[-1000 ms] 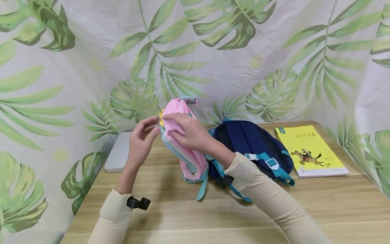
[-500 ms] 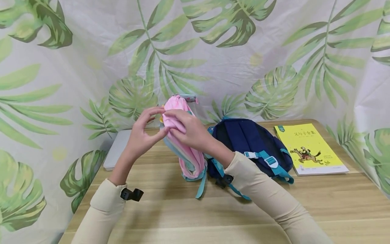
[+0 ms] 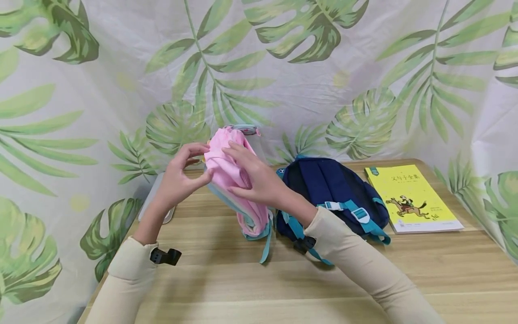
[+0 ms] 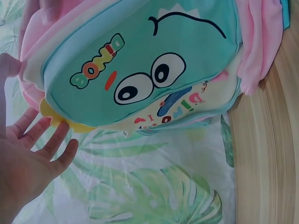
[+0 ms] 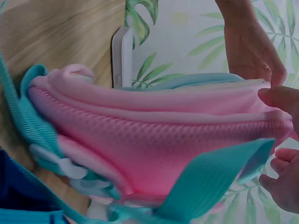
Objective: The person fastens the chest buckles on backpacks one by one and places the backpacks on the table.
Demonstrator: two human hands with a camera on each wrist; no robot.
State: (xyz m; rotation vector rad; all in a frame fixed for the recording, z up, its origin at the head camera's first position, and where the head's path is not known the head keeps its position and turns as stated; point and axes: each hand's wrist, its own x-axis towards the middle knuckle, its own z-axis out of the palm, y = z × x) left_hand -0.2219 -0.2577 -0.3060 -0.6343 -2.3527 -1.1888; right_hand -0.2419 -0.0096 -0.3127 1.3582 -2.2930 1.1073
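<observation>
Nearest are two cream sleeves (image 3: pixel 125 274), each w/ a black wrist-worn camera (image 3: pixel 166 256) strapped on, over the pale wood-grain table (image 3: pixel 226 279) at 6 o'clock.

Next come the hands. L hand (image 3: pixel 178 177), approx. 9 o'clock of the soft pink-and-teal fabric child's backpack (image 3: pixel 224 168), curves in a wide C: thumb on the pink edge, fingers well spread round the far side, some touching the yellow scalloped trim (image 4: pixel 79 127). R hand (image 3: pixel 263 180), approx. 3 o'clock, also has thumb & fingers far apart, w/ a thick fold of the pink fabric between them; grip looks light.

The pink backpack stands on edge mid-table, narrow side to the wearer, top leaning toward 11 o'clock. Its teal cartoon-face front shows in the L wrist view; a broad teal webbing strap (image 5: pixel 210 182) shows in the R wrist view.

Progress, as judged: bag's up & held w/ both hands, top fabric being worked, so prob. midway; letting go is left. Can't tell if the main zip is undone or what's inside.

Beside it, approx. 3 o'clock, lies a navy fabric backpack w/ teal straps (image 3: pixel 323 184); further out, same hr, a yellow paperback book w/ a horse-rider cover (image 3: pixel 413 193). At 8–9 o'clock, partly behind the L arm, a flat whitish slab (image 3: pixel 147 198). Farthest: white leaf-print cloth backdrop (image 3: pixel 299 90).
</observation>
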